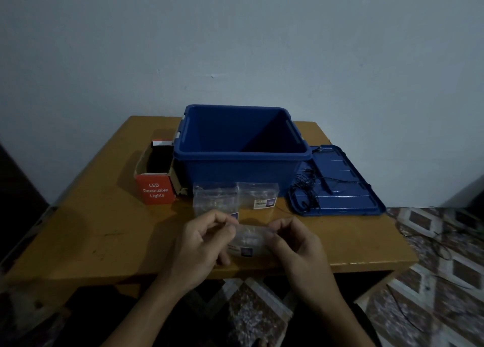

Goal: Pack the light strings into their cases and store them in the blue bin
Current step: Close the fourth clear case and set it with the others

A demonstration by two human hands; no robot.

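Above the near edge of the wooden table (91, 223), my left hand (201, 244) and my right hand (296, 244) pinch the top corners of a small clear plastic pouch (248, 242) with a light string inside. Two more clear pouches (213, 200) (258, 196) lie just beyond it, in front of the open blue bin (241, 160). A dark light string (307, 189) is heaped on the blue lid (337, 181) to the bin's right. An open red box (155, 179) marked LED Decorative Lights stands left of the bin.
The table stands against a plain wall. A patterned floor (432, 255) shows to the right and below the table edge, with thin dark wires lying on it. The bin's inside looks bare.
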